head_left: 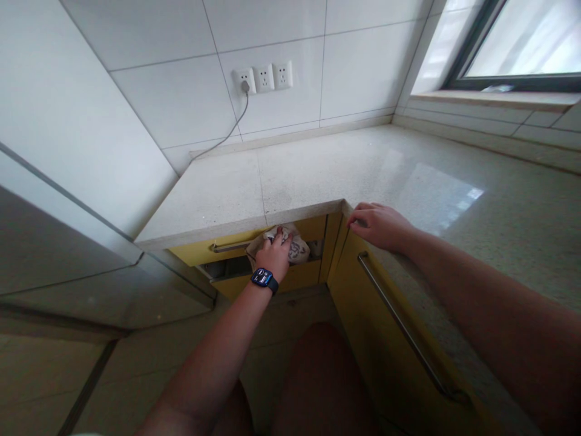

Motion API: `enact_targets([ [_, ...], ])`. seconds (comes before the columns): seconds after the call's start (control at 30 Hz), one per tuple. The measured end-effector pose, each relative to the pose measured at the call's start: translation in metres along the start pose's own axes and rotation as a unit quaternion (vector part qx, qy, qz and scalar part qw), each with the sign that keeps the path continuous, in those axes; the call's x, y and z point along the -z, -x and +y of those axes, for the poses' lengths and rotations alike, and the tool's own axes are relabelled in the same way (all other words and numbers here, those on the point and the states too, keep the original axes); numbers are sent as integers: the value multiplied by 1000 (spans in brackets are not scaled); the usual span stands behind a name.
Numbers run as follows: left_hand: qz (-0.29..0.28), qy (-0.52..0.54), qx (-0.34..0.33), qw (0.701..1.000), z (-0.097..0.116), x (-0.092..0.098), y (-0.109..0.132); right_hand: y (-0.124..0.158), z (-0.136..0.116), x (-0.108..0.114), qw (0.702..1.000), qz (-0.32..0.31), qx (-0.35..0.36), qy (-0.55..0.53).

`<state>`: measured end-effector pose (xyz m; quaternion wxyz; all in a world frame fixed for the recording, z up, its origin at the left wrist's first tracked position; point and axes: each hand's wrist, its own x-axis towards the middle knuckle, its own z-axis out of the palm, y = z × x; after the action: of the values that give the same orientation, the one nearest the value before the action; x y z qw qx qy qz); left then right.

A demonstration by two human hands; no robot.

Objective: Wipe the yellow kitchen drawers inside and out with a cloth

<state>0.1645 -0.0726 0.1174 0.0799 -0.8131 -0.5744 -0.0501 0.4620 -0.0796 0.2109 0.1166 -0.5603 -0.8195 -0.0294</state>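
Observation:
My left hand [275, 254], with a dark smartwatch [264, 278] on the wrist, is on a pale cloth bag [298, 249] with dark printing. Its fingers are bent over the bunched fabric; the thumb is hidden. The bag bulges from an open lower drawer [231, 266], under the yellow drawer front with a metal bar handle [231, 247]. Near the inner corner of the countertop [313, 175], my right hand [381, 225] rests with its fingers curled over the edge.
A yellow cabinet door [358, 309] with a long metal handle [399, 327] stands below the right counter. Wall sockets [264, 77] hold a plug with a grey cable [227, 134]. My knees are close below, and a tall white cabinet [68, 121] rises at left.

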Motion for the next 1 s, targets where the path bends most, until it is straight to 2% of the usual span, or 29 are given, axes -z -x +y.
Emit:
enact_targets([
  [0.17,8,16,31,999,-14,1,8,1,-1,2,1000,-8,-1,-1],
  [0.33,12,22,69,997,-43,5,18,1,-3,4,1000,-11,-3,-2],
  [0.63,-27,39,131,990,-103,21,39,3,-5,5,1000,-15,-4,10],
  [0.8,-70,39,189,979,-136,28,45,3,-4,4,1000,-19,-2,9],
  [0.9,-90,31,200,975,-144,30,46,2,-3,3,1000,-18,-1,7],
  [1.0,-73,6,182,981,-141,27,47,2,-2,2,1000,-14,-2,6],
])
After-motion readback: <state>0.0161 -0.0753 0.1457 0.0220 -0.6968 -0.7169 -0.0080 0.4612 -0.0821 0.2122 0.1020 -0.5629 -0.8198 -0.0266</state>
